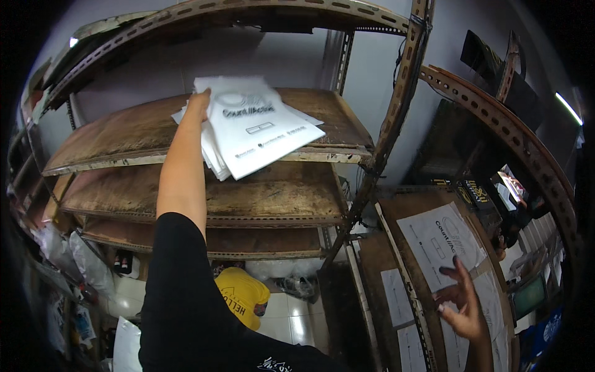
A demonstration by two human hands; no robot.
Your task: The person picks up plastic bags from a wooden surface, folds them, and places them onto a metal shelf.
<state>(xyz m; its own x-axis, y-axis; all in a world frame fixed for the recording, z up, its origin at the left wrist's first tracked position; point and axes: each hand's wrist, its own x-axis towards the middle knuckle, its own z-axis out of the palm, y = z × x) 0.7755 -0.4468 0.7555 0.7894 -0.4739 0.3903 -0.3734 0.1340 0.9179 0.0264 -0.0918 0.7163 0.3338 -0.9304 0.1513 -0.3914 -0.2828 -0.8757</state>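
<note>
My left hand (199, 106) is closed on the left edge of a stack of white printed sheets (263, 139). The stack is slightly fanned and tilted, over the front part of the upper wooden shelf (118, 133). Whether the sheets are paper or thin plastic I cannot tell. Off to the right, my right hand (466, 304) has its fingers apart and holds nothing. Close to its fingertips lies another white printed sheet (431, 239) on the right-hand wooden shelf (396, 217). More white sheets (489, 304) lie beside and partly behind that hand.
A rusty slotted metal upright (396, 93) stands between the two racks. Two lower wooden shelves (204, 192) sit under the upper one. A yellow printed cloth item (243, 297) is near the tiled floor (291, 316). White plastic bags (90, 263) crowd the lower left.
</note>
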